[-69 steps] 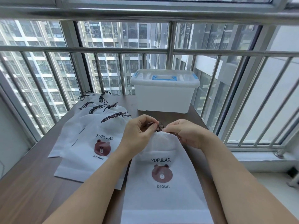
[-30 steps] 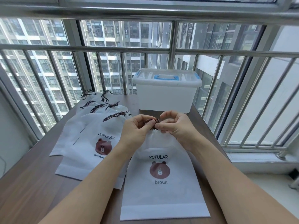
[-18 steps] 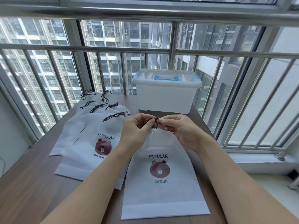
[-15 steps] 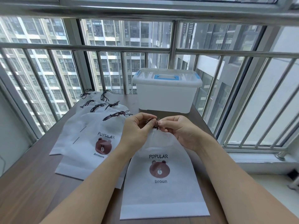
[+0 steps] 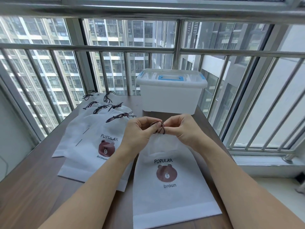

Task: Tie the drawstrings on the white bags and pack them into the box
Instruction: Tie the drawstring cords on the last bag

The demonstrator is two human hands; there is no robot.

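On the brown table (image 5: 33, 187), nearest us, lies one white bag (image 5: 171, 195) flat, bear print up, neck gathered. We note the left hand (image 5: 140, 131) and right hand (image 5: 181, 129) meeting at that neck, each pinching the dark drawstring (image 5: 159, 129) between thumb and fingertips; knot state cannot be told. Left of it, a fanned stack of white bags (image 5: 92, 146), overlapping, cords bunched at their tops. Behind the hands, well apart, the white plastic box (image 5: 170, 98) stands with its lid on, blue handle on top, beside the window railing (image 5: 99, 47)
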